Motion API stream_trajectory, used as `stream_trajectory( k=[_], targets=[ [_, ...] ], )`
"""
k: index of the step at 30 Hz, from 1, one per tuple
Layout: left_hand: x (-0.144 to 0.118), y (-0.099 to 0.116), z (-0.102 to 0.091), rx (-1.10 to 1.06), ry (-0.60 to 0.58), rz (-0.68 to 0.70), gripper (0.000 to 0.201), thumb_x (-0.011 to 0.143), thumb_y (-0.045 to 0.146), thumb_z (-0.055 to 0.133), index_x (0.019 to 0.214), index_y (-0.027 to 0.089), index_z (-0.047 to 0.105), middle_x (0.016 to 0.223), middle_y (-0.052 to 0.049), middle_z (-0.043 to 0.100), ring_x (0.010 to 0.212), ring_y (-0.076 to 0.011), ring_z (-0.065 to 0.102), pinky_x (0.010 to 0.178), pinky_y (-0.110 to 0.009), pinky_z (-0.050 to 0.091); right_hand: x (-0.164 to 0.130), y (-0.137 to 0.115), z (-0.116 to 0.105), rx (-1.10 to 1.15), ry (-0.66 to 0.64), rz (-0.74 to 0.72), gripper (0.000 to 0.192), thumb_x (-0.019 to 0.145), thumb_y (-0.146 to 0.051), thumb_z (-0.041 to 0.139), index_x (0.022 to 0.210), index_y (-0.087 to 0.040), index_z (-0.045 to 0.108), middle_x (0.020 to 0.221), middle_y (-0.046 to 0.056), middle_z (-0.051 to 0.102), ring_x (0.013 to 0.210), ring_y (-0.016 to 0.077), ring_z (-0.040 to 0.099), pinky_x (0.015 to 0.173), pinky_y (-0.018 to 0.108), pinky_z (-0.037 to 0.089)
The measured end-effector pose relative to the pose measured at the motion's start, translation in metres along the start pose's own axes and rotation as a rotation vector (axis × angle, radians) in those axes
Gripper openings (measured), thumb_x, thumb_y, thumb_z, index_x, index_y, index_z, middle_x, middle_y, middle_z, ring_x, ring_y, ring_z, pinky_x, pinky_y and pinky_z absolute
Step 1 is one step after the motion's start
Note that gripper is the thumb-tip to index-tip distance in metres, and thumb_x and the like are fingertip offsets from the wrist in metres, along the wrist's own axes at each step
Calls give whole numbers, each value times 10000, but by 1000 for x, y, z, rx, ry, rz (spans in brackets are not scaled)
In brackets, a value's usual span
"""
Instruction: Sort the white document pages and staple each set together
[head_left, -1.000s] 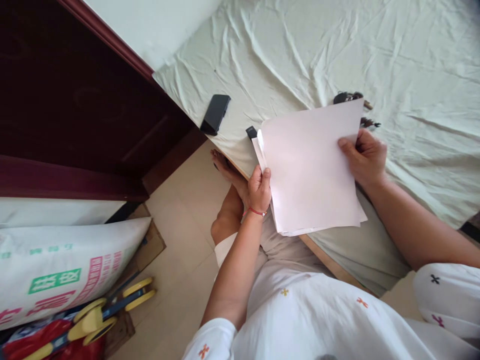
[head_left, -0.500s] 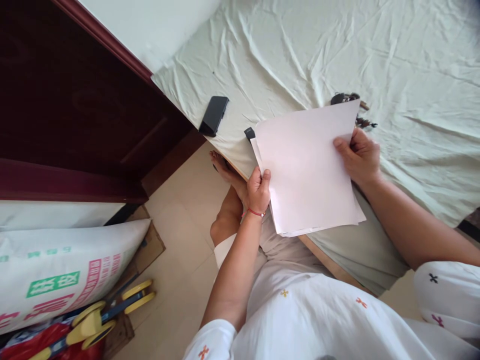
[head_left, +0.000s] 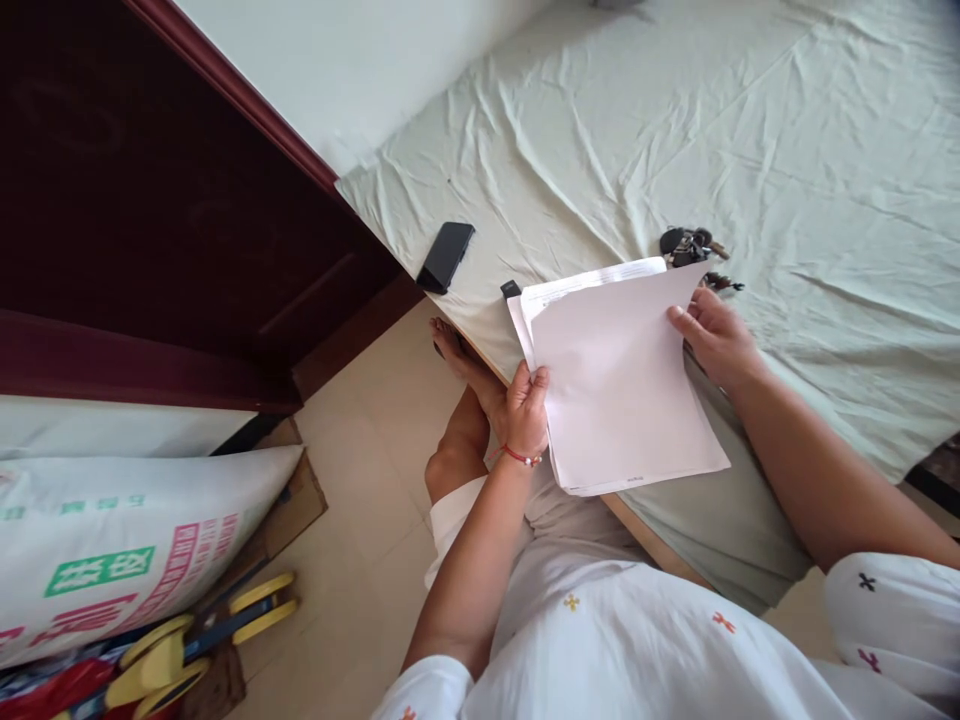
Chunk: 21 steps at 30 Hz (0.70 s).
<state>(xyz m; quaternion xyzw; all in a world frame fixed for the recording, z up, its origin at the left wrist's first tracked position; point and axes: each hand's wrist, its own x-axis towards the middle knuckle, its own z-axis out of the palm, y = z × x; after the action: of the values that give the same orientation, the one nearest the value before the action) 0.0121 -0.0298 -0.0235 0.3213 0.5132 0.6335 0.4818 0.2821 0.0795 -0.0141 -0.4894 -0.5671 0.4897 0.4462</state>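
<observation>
A stack of paper sheets [head_left: 622, 390] is held above my lap, its top sheet blank on the side facing me. My left hand [head_left: 528, 408] grips the left edge of the stack, thumb on top. At the upper right corner, my right hand [head_left: 716, 335] pinches the top sheet between thumb and fingers, and that corner is lifted. Printed pages beneath show along the top edge. A black clip-like piece [head_left: 511, 289] sits at the upper left corner of the stack. Just beyond my right hand lies a bunch of keys [head_left: 686, 246].
A black phone [head_left: 447, 257] lies near the left edge of the sheet-covered bed [head_left: 585, 130]. Dark red wooden furniture [head_left: 150, 200] stands at the left. Below it are a printed white sack [head_left: 142, 540] and a yellow-and-blue wheeled item [head_left: 172, 650] on the floor.
The top sheet's upper edge has been drawn down and towards me, exposing printed pages behind it. The keys are more visible. The camera view has shifted slightly.
</observation>
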Motion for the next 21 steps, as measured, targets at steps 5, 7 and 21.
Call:
stream_trajectory(
  k=[5,7,21],
  targets=[
    [-8,2,3,15,-33,-19,427,898,605,762,1139,255,722,1196,-50,792,1213,-247,710,1146,-387,501,-6,-10,3,206,10,116,521,825,-660,814,1185,-302,696,999,24,792,875,256,779,740,409,663],
    [-10,5,6,25,-41,-14,439,918,618,736,1160,254,696,1230,-56,782,1236,-246,700,1159,-385,490,-9,-14,5,203,6,148,495,812,-662,823,1123,-290,721,962,22,798,822,250,776,667,376,650],
    [-43,16,8,76,-17,-71,490,863,685,769,1115,267,728,1120,-70,785,1282,-285,662,1152,-406,508,-26,-38,17,172,-82,242,430,826,-630,811,1034,-272,697,896,26,791,726,215,763,593,323,616]
  ],
)
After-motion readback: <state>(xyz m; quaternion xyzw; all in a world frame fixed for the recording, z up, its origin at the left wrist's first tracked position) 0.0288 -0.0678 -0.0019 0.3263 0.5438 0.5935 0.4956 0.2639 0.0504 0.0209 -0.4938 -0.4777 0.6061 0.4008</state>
